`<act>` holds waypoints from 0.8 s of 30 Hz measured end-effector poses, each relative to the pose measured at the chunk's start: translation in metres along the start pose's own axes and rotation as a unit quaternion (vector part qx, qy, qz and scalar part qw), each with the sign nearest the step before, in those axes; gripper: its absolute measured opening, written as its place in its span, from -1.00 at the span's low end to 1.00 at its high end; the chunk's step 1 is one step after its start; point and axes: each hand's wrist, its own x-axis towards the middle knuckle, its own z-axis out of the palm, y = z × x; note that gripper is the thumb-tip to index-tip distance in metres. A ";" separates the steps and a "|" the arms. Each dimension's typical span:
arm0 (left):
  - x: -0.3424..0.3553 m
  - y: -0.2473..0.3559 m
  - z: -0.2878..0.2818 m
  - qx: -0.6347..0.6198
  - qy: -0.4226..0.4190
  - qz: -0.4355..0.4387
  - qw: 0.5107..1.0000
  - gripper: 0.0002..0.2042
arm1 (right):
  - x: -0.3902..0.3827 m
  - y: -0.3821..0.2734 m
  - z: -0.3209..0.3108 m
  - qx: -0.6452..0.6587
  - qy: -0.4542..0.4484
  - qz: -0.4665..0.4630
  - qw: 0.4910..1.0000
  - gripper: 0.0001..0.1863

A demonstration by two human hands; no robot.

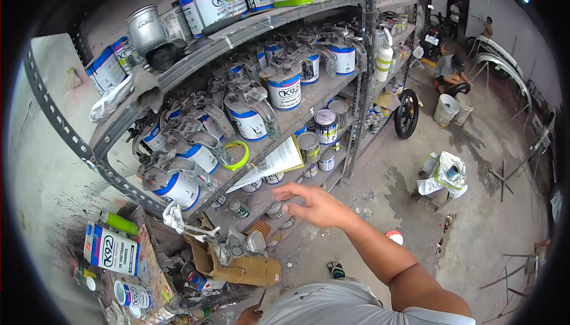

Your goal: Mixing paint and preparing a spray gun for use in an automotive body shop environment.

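Cans (287, 94) on shelf (317, 100), wheel (407, 114) to their right

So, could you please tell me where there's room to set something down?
A broad bare patch is the floor between the shelving and the white bag, partly stained dark. A narrow strip of second shelf, right of its rightmost front can, looks bare. Cans crowd the lower shelving past the right hand; the table at lower left is crowded too.

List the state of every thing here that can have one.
Right hand: open, empty, raised
Left hand: partly in view; grip unclear
Yellow-green ring: lying on the shelf
Paper sheet: slanted, jutting out
Cardboard box: open
Black wheel: upright
White sheeting: draped, crumpled
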 end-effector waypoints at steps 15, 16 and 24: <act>-0.059 0.022 0.031 -0.135 0.098 -0.116 0.979 -0.76 | 0.010 0.059 -0.073 0.094 -0.013 0.046 0.994 -0.57; -0.059 0.025 0.030 -0.136 0.099 -0.116 0.979 -0.76 | 0.014 0.060 -0.078 0.104 -0.018 0.039 0.994 -0.57; -0.058 0.048 0.034 -0.155 0.117 -0.104 0.975 -0.76 | 0.121 0.067 -0.306 -0.075 0.626 -0.095 0.770 -0.30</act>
